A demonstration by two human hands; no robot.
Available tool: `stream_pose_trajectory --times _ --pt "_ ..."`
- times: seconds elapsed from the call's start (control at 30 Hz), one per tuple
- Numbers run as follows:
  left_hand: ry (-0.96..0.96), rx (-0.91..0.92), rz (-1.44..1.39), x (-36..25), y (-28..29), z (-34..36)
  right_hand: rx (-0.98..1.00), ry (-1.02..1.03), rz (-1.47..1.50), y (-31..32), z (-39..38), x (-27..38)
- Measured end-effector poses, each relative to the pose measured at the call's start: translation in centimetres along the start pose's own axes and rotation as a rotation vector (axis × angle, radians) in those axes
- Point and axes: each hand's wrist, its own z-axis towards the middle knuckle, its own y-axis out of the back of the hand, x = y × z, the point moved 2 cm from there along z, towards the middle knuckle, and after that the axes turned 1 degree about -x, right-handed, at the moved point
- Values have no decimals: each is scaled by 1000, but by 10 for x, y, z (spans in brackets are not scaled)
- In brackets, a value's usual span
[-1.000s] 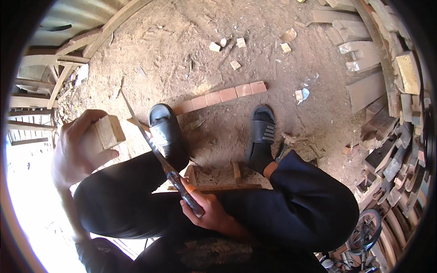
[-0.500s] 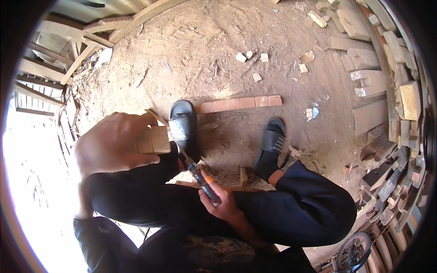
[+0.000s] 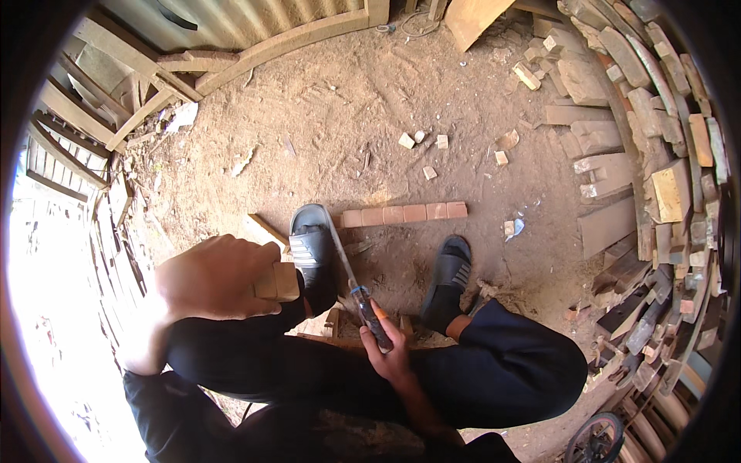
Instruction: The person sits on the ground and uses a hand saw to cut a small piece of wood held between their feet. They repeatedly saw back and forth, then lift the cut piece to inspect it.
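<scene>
My left hand [image 3: 220,278] is closed round a small pale wooden block [image 3: 278,284], held above my left knee; a line across it may be a joint between two pieces, I cannot tell. My right hand [image 3: 387,353] grips the dark handle of a hand tool with a long thin metal shaft [image 3: 346,258]. The shaft points up and away, passing beside my left sandal [image 3: 312,247]; its exact kind I cannot make out. Beyond the sandals, a row of reddish blocks [image 3: 405,214] lies end to end on the dirt. A wooden piece [image 3: 266,231] lies beside the left sandal.
Several small wood offcuts [image 3: 430,173] are scattered on the dirt ground [image 3: 324,139]. Stacked timber pieces [image 3: 606,174] line the right side. A wooden frame [image 3: 293,50] runs along the far left, before corrugated sheeting. A wheel [image 3: 596,438] stands at the lower right.
My left hand has moved slightly right and nearer me with the wooden block. The tool in my right hand has swung more upright and shifted right. The whole view has tilted toward the far side.
</scene>
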Motion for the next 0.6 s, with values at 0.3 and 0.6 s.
stream_pose_trajectory --times 0.3,0.6 --pt "-13 130 -55 -4 10 2 268 134 -249 -11 -4 2" --pt "-36 197 -61 -3 11 1 281 87 -259 -15 -3 -1"
